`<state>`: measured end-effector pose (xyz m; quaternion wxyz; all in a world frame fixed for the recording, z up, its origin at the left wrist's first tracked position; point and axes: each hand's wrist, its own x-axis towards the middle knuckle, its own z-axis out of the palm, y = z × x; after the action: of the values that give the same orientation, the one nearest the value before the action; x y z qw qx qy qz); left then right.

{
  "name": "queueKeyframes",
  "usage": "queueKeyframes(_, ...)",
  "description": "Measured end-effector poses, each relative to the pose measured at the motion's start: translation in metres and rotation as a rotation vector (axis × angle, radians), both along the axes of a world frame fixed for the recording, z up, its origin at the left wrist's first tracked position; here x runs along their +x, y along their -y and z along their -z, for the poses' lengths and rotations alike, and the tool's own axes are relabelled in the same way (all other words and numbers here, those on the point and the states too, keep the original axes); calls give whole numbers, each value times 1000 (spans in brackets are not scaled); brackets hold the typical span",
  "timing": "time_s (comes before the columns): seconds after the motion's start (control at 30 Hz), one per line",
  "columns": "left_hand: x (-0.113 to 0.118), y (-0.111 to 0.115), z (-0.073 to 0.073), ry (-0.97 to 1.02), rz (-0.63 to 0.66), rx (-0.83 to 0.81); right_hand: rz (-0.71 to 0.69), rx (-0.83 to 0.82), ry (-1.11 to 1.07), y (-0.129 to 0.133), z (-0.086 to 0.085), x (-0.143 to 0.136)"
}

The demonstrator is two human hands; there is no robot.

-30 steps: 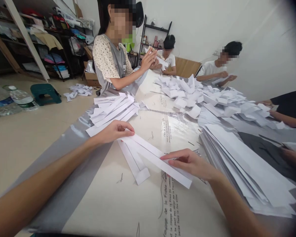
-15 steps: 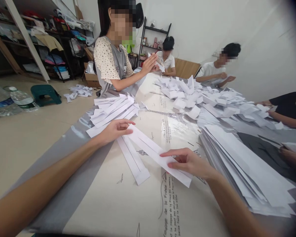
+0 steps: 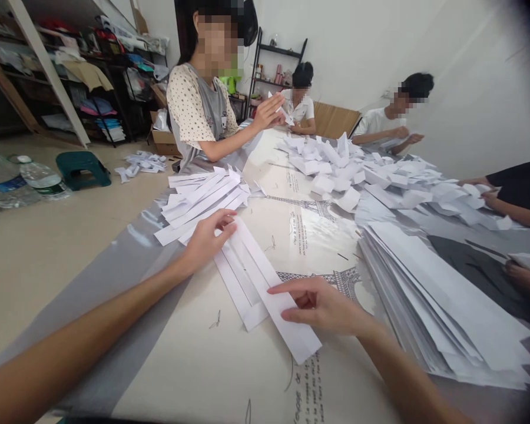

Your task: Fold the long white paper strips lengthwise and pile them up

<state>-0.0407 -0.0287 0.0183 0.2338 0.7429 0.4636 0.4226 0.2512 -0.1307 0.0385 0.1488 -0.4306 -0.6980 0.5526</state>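
Observation:
A long folded white paper strip [image 3: 258, 259] slants across the table in front of me. Its far end is pinched between the thumb and fingers of my left hand [image 3: 209, 238]. Nearer its close end, my right hand [image 3: 320, 303] has thumb and index finger on the strip, with the other fingers curled. A second paper strip [image 3: 229, 287] lies flat on the printed tablecloth [image 3: 172, 359], just left of the held one and partly under it. Beyond my left hand is a loose pile of folded paper strips [image 3: 203, 197].
On the right lies a thick stack of paper sheets [image 3: 428, 300]. Behind it spreads a heap of folded paper pieces [image 3: 348, 165]. A person [image 3: 203, 112] at the left side holds paper; others sit farther back and at right. A green stool [image 3: 83, 169] stands on the floor.
Both hands have swung the held strip so its near end moved left and closer to me. It now lies more nearly alongside the second strip, which has stayed in place.

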Motion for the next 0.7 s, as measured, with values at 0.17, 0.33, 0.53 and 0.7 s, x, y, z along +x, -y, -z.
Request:
queueKeyframes(0.17,10,28,17,-627,-143,346,125,18,57,1,2,-8)
queueKeyframes(0.33,25,53,43,-742,-47,329,155,-58,40,3,3,-13)
queueKeyframes(0.53,31,46,34,-692,87,218,109,49,119,5,3,-16)
queueKeyframes(0.7,24,32,30,-686,183,206,-75,367,340,14,-7,-19)
